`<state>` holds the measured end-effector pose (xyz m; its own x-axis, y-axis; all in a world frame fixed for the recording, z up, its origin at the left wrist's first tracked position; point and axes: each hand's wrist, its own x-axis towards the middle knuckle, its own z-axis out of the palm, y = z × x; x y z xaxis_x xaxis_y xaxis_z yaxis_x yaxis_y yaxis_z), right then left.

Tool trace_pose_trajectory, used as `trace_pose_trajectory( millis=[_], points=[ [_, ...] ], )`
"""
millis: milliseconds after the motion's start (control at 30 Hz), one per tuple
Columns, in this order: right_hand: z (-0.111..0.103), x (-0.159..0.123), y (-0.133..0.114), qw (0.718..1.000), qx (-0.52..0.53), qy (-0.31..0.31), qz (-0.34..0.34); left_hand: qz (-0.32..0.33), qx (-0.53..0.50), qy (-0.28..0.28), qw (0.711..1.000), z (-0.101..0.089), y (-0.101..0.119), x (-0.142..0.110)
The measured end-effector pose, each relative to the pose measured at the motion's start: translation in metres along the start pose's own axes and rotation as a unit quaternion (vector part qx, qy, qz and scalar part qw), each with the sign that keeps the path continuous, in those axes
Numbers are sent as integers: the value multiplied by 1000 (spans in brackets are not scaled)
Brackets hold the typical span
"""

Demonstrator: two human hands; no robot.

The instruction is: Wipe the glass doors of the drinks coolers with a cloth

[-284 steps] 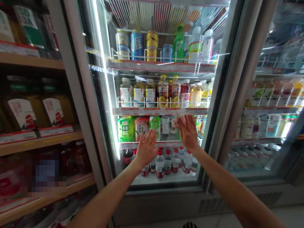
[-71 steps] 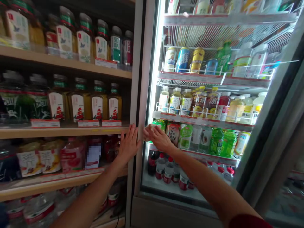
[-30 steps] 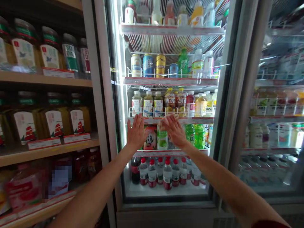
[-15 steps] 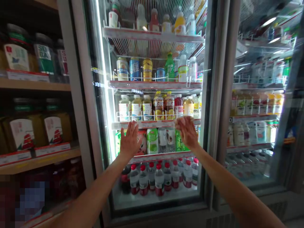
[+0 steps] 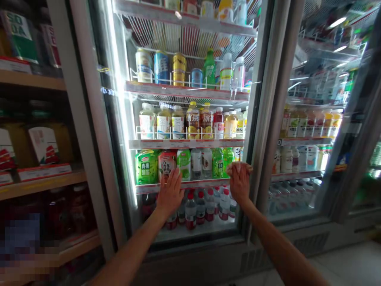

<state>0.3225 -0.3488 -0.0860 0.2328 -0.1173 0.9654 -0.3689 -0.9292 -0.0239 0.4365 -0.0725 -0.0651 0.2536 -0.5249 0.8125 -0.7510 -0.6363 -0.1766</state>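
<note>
My right hand (image 5: 239, 186) is pressed toward the glass door (image 5: 190, 242) of a lit drinks fridge, close to its right frame. Under its fingers is a crumpled light brownish cloth (image 5: 249, 168). My left hand (image 5: 170, 195) rests palm-forward against the same glass, fingers stretched out and holding nothing. Behind that hand, through the glass, are a green-labelled bottle (image 5: 147, 167), a red-labelled bottle (image 5: 167, 162) and several red-capped bottles (image 5: 191, 212).
Bottles and cans (image 5: 178, 69) fill the upper fridge shelves. A metal door frame (image 5: 269, 99) separates this door from another drinks fridge (image 5: 309, 123) at right. At left stands a wooden shelf (image 5: 35, 81) with large jars and bottles. A blurred patch covers the lower left.
My right hand and the cloth have moved down and right across the glass. My left hand has also shifted down and right. The view has tilted lower.
</note>
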Motion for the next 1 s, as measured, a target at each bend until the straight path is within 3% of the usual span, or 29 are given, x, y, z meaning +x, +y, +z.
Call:
trace_pose_trajectory(
  millis=[100,233,300,500,667,867,1000],
  points=[
    [5,13,-19,1000,11,-11,-24,-13,-10,-25,1000,11,16,-18],
    [7,-31,-57,980,52,-104,-164,-25,-2,-60,998,18,18,-46],
    [5,-43,-69,968,63,-132,-203,-30,9,-67,997,16,11,-56],
    [6,-11,-103,981,96,-82,-150,-55,25,-88,994,5,-6,-63],
    [7,-51,-131,950,107,-164,-244,-59,16,-115,991,0,-9,-73],
    [3,-19,-147,975,84,-133,-159,-87,24,-113,989,-1,-21,-83],
    [7,-49,-151,951,102,-166,-240,-94,34,-112,989,-2,-30,-92]
  ],
)
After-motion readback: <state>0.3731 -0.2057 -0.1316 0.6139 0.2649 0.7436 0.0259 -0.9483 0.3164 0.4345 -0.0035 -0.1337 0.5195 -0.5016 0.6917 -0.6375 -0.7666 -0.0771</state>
